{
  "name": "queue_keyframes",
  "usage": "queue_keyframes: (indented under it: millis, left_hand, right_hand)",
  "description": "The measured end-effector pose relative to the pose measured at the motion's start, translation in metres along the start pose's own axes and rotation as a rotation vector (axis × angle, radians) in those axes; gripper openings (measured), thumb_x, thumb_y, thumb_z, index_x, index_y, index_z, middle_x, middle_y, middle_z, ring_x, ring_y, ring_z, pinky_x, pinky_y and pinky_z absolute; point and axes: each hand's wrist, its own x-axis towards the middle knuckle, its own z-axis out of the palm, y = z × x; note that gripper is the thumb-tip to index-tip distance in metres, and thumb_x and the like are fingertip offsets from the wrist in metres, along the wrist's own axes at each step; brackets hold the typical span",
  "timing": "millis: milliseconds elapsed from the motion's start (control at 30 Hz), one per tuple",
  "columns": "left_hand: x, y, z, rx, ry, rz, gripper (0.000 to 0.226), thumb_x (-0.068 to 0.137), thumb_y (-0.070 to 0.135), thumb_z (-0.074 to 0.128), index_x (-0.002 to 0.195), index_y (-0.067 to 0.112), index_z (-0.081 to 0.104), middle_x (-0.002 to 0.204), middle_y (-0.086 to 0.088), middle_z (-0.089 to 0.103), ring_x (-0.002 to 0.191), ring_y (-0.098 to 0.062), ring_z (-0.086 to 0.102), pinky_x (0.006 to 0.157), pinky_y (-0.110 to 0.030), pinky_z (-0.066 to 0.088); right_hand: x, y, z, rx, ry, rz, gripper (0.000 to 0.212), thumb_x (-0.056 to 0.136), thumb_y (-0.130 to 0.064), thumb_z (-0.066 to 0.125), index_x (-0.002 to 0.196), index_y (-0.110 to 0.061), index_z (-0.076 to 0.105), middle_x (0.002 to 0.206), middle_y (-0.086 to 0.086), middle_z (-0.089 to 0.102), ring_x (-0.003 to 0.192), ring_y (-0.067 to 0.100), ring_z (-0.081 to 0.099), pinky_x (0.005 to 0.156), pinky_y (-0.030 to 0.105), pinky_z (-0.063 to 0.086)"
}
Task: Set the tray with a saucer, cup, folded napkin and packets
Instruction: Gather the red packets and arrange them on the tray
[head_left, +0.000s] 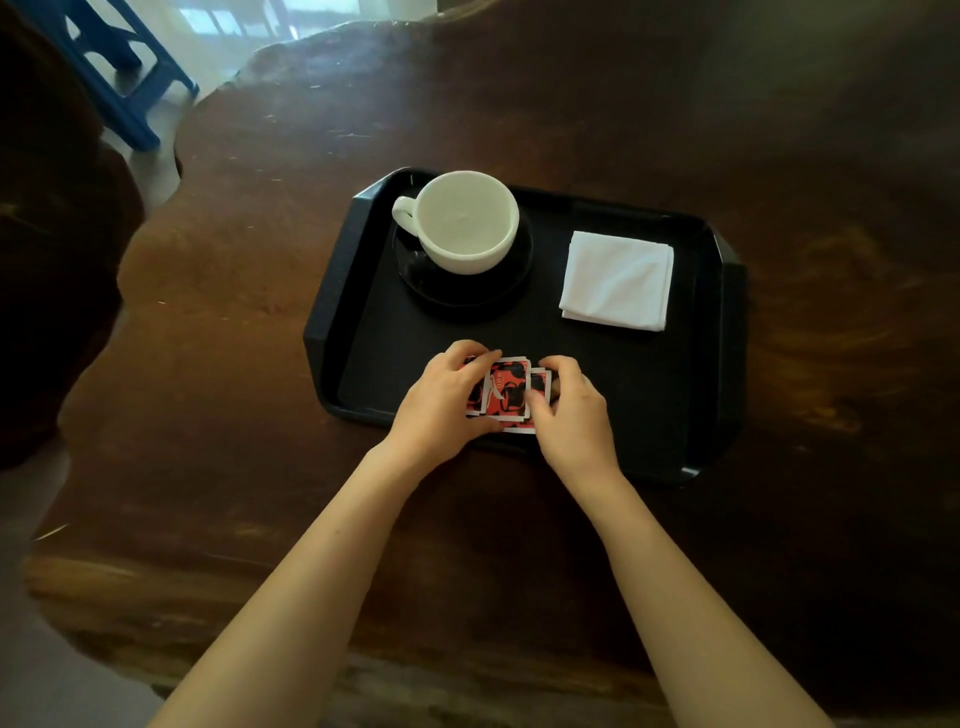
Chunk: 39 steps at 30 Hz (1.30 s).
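Observation:
A black tray (722, 322) lies on the dark wooden table. At its back left a white cup (462, 221) stands on a black saucer (467, 291), handle pointing left. A folded white napkin (618, 280) lies at the back right. At the tray's front edge sit red-and-black packets (506, 387) with white borders, overlapping in a small fan. My left hand (441, 405) grips them from the left and my right hand (571, 410) from the right, fingers curled over their edges.
The wooden table (260, 312) has a wavy irregular edge on the left. A blue stool (124, 78) stands on the pale floor beyond the table's back left corner. A dark shape fills the far left.

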Motion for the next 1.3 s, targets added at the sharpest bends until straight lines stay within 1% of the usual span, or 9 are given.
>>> queue_keyframes:
  millis: [67, 200, 400, 533, 733, 867, 1000, 1133, 1300]
  left_hand:
    - [0.000, 0.001, -0.001, -0.004, -0.008, -0.005, 0.077, 0.075, 0.028, 0.075, 0.142, 0.023, 0.035, 0.143, 0.004, 0.033, 0.128, -0.015, 0.035, 0.098, -0.030, 0.040]
    - [0.002, 0.004, -0.002, -0.004, -0.029, -0.020, 0.078, 0.075, 0.027, 0.075, 0.142, 0.024, 0.035, 0.143, 0.004, 0.033, 0.129, -0.016, 0.035, 0.099, -0.033, 0.042]
    - [0.004, 0.006, -0.003, -0.005, -0.049, -0.041, 0.077, 0.075, 0.026, 0.075, 0.141, 0.024, 0.036, 0.144, 0.004, 0.033, 0.130, -0.016, 0.035, 0.100, -0.034, 0.042]
    - [0.004, 0.008, -0.004, 0.004, -0.057, -0.041, 0.077, 0.076, 0.025, 0.075, 0.142, 0.024, 0.035, 0.145, 0.004, 0.032, 0.130, -0.016, 0.035, 0.098, -0.034, 0.043]
    - [0.004, 0.007, -0.005, 0.010, -0.062, -0.021, 0.083, 0.075, 0.022, 0.075, 0.145, 0.025, 0.029, 0.148, 0.003, 0.027, 0.133, -0.017, 0.032, 0.099, -0.032, 0.042]
    - [0.001, -0.001, -0.010, 0.053, -0.068, -0.047, 0.091, 0.074, 0.021, 0.076, 0.147, 0.026, 0.022, 0.153, 0.003, 0.020, 0.137, -0.018, 0.028, 0.101, -0.034, 0.040]
    - [0.000, -0.004, -0.014, 0.056, -0.057, -0.072, 0.081, 0.078, 0.020, 0.072, 0.145, 0.025, 0.028, 0.152, 0.003, 0.026, 0.137, -0.019, 0.029, 0.104, -0.037, 0.038]
    - [-0.002, -0.009, -0.019, 0.095, -0.035, -0.080, 0.073, 0.080, 0.019, 0.070, 0.143, 0.024, 0.034, 0.149, 0.004, 0.033, 0.134, -0.018, 0.032, 0.102, -0.036, 0.038]
    - [-0.005, -0.016, -0.025, 0.115, -0.063, -0.085, 0.070, 0.080, 0.021, 0.070, 0.141, 0.025, 0.037, 0.149, 0.004, 0.032, 0.134, -0.019, 0.031, 0.103, -0.038, 0.038]
  right_hand:
    - [0.000, 0.006, -0.005, 0.015, 0.019, 0.009, 0.037, 0.093, -0.015, 0.054, 0.128, -0.018, 0.047, 0.119, 0.004, 0.056, 0.096, 0.015, 0.061, 0.070, 0.020, 0.050]
    - [-0.002, 0.018, -0.017, 0.072, 0.152, 0.041, 0.037, 0.092, -0.012, 0.054, 0.128, -0.020, 0.047, 0.117, 0.005, 0.059, 0.099, 0.017, 0.063, 0.079, 0.033, 0.057]
    - [-0.002, 0.018, -0.014, 0.223, 0.113, 0.046, 0.036, 0.093, -0.013, 0.053, 0.128, -0.019, 0.046, 0.113, 0.003, 0.060, 0.086, 0.009, 0.064, 0.067, 0.027, 0.059]
    - [0.002, 0.016, -0.005, 0.096, 0.106, 0.042, 0.038, 0.092, -0.016, 0.055, 0.130, -0.017, 0.045, 0.117, 0.006, 0.060, 0.101, 0.017, 0.063, 0.075, 0.032, 0.058]
    - [-0.003, 0.016, -0.005, -0.269, 0.217, -0.070, 0.047, 0.091, -0.026, 0.058, 0.134, -0.015, 0.044, 0.120, 0.008, 0.051, 0.112, 0.018, 0.047, 0.082, 0.025, 0.043]
    - [-0.002, 0.021, -0.009, -0.305, 0.109, -0.224, 0.067, 0.085, -0.042, 0.061, 0.142, -0.016, 0.035, 0.127, 0.007, 0.045, 0.115, 0.020, 0.040, 0.094, 0.029, 0.038]
    - [-0.001, 0.021, -0.012, -0.515, -0.029, -0.341, 0.087, 0.078, -0.053, 0.064, 0.147, -0.022, 0.021, 0.147, 0.002, 0.030, 0.129, 0.023, 0.027, 0.106, 0.037, 0.025]
    - [0.011, 0.013, -0.012, -0.570, -0.150, -0.433, 0.087, 0.079, -0.051, 0.064, 0.148, -0.025, 0.017, 0.150, -0.001, 0.026, 0.132, 0.021, 0.022, 0.108, 0.037, 0.020]
    - [0.026, 0.006, -0.015, -0.519, -0.250, -0.515, 0.076, 0.077, -0.045, 0.069, 0.142, -0.023, 0.034, 0.139, -0.001, 0.035, 0.126, 0.021, 0.028, 0.106, 0.037, 0.026]
